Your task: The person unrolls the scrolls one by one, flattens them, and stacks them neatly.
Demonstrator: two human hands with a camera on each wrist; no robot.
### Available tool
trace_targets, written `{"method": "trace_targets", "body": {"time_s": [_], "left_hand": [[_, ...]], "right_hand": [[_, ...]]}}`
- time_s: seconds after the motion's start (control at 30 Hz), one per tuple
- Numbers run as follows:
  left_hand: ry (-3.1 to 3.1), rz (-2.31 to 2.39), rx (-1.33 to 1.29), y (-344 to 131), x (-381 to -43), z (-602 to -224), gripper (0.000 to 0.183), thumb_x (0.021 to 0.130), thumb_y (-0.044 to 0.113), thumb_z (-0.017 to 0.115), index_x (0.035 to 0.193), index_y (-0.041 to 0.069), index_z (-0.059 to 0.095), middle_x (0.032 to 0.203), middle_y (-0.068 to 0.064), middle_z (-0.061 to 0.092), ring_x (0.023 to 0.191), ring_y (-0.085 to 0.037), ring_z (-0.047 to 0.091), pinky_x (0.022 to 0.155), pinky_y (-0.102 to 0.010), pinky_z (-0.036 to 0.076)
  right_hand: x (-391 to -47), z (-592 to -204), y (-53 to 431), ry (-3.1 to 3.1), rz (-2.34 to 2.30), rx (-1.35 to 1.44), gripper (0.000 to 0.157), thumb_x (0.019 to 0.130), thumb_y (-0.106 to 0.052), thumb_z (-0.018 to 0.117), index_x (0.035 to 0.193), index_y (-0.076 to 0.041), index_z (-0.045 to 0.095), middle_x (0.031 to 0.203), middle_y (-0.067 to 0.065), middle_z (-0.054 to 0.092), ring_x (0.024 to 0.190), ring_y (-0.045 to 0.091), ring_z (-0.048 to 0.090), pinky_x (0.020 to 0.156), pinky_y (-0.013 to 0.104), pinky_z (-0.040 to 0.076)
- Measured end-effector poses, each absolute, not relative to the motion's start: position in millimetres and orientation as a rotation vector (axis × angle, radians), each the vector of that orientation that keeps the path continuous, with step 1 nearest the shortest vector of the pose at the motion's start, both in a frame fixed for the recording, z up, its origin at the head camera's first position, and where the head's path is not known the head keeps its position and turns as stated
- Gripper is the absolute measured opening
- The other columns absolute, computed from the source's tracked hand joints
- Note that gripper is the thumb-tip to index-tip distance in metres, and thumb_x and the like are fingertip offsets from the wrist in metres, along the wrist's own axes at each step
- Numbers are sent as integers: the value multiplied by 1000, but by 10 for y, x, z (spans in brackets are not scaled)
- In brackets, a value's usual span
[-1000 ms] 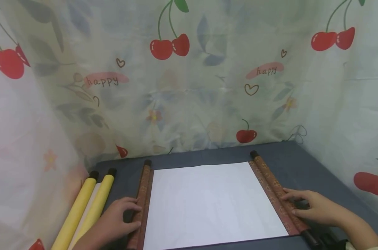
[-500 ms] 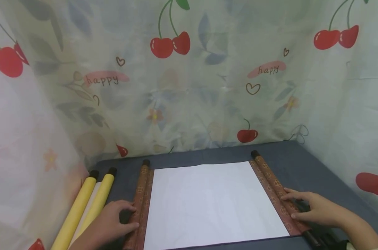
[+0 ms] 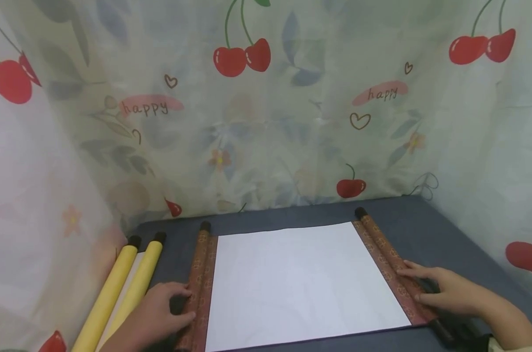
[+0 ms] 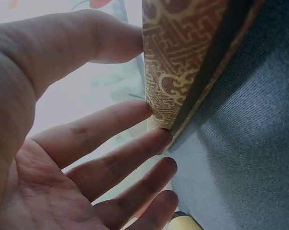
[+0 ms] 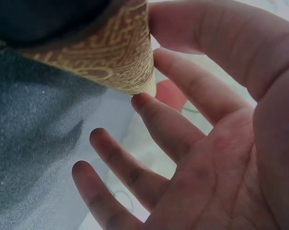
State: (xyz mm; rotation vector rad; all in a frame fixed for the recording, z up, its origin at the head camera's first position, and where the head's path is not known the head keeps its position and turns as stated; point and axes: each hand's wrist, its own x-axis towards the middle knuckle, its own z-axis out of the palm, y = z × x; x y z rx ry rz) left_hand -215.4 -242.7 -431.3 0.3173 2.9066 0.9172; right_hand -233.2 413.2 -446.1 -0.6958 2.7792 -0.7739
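Observation:
A scroll of blank white paper [image 3: 305,283] lies unrolled on the dark cloth, bordered by brown patterned strips. Its left roller [image 3: 198,264] and right roller [image 3: 382,244] have a gold pattern and black end caps. My left hand [image 3: 156,310] touches the outer side of the left roller with thumb and fingertips, fingers nearly straight. In the left wrist view, two lower fingers [image 4: 156,175] stay off the roller [image 4: 175,52]. On the other side my right hand [image 3: 450,291] rests thumb and fingertips on the right roller; its lower fingers [image 5: 120,155] extend past the roller [image 5: 120,57].
Left of the scroll lies a second scroll [image 3: 136,283] with two yellow rollers and black caps, partly behind my left forearm. The dark grey cloth [image 3: 287,215] covers the table. Cherry-printed curtains [image 3: 266,122] enclose the back and both sides.
My left hand and the left roller have shifted slightly left, with more of the brown border showing. The right hand keeps its contact. The head view has tilted a little.

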Motion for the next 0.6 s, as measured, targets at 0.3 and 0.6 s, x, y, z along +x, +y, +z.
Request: {"method": "trace_targets", "body": {"time_s": [0.3, 0.6], "left_hand": [[2885, 875, 199, -2435, -2170, -4328, 37, 79, 30, 93, 109, 13, 82, 121, -6, 78, 119, -35, 70, 97, -55, 58], [2867, 824, 79, -2411, -2149, -4294, 38, 78, 30, 91, 110, 10, 83, 116, -4, 79, 114, -27, 73, 90, -50, 61]], "right_hand": [[-2408, -4497, 4230, 2697, -865, -768, 52, 103, -20, 71, 153, -18, 58, 161, -24, 30, 134, -24, 24, 91, 21, 49], [-2448, -4424, 4201, 2627, -843, -715, 56, 103, -24, 70, 156, -14, 55, 163, 40, 31, 132, -25, 24, 92, 22, 49]]}}
